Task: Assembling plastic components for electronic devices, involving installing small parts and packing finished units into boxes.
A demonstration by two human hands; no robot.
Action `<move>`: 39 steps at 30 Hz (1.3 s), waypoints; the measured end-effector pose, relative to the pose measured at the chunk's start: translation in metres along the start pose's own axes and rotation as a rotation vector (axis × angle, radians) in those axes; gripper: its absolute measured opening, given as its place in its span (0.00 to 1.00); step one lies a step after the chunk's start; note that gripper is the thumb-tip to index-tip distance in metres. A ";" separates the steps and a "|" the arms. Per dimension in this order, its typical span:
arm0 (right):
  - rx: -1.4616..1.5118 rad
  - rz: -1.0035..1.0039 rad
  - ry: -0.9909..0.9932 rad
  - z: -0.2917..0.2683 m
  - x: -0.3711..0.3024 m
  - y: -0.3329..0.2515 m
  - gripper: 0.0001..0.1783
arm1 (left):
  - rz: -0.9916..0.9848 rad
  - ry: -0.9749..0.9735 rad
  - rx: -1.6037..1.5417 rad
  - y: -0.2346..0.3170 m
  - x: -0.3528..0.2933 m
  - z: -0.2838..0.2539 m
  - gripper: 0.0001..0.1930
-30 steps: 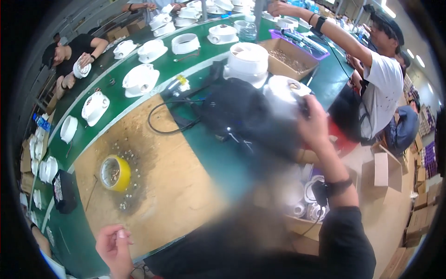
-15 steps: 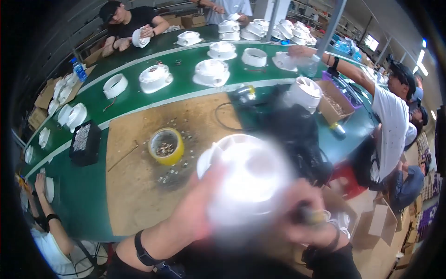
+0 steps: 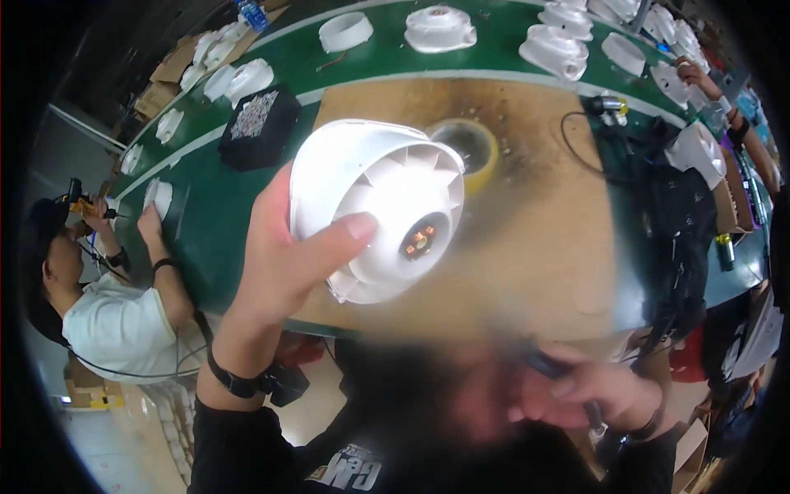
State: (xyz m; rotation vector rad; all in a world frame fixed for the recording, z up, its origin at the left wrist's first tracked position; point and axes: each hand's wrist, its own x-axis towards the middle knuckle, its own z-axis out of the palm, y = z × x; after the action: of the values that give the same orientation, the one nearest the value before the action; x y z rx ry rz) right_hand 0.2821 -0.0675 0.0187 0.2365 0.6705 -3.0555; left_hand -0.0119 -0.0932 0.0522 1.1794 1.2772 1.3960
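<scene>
My left hand (image 3: 276, 247) grips a round white plastic fan housing (image 3: 325, 177) by its rim, the thumb lying across its front. The part is tilted and raised above the brown board (image 3: 551, 255). Slanted vanes ring its inside, and copper-coloured metal pieces show in its round hub. Near my body at the lower right, my right hand (image 3: 609, 391) is closed around a dark-handled tool (image 3: 547, 362); blur hides the tool's kind. Behind the housing is a yellow-rimmed roll (image 3: 485, 152), partly covered by it.
A black bin (image 3: 239, 152) of small metal pieces stands left of the board. Farther off, white housings (image 3: 440, 33) line the green bench. Black cloth or a bag (image 3: 691, 222) lies at the right. A person (image 3: 123, 305) works at the left; another's hand (image 3: 699, 78) reaches in at the right.
The housing has moved left and up in my left hand and turned, so its vanes and hub now show. My right hand has drawn away from it toward my body. The view has swung left.
</scene>
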 end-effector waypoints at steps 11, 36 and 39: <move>0.032 0.066 -0.115 -0.018 0.037 0.003 0.38 | -0.074 -0.071 -0.002 -0.015 0.000 -0.017 0.34; -0.270 0.133 0.103 -0.021 0.054 0.003 0.20 | 0.208 -0.073 0.372 -0.020 -0.011 -0.015 0.26; -0.246 0.167 0.119 -0.025 0.056 0.013 0.22 | 0.107 0.159 0.296 -0.024 -0.019 -0.011 0.22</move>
State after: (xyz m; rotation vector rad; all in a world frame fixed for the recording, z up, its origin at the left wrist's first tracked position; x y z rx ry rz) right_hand 0.2304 -0.0675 -0.0172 0.4470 0.9692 -2.7840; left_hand -0.0198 -0.1116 0.0262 1.3727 1.5943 1.4355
